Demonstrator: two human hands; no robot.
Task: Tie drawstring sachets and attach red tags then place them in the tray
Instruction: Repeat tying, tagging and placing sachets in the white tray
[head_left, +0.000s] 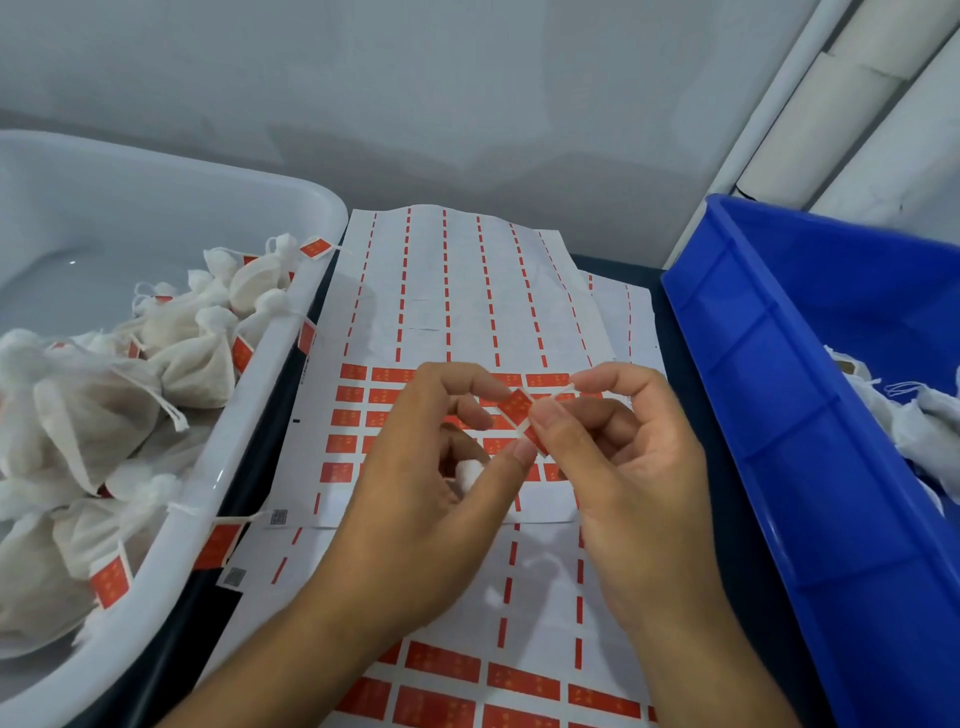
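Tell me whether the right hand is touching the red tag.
Touching: the head view shows the right hand pinching the red tag with its thumb tip.

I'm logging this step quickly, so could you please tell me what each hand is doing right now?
Left hand: pinches the red tag.
Right hand: pinches the white string at the tag.

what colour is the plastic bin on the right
Blue: the plastic bin shows best in the head view.
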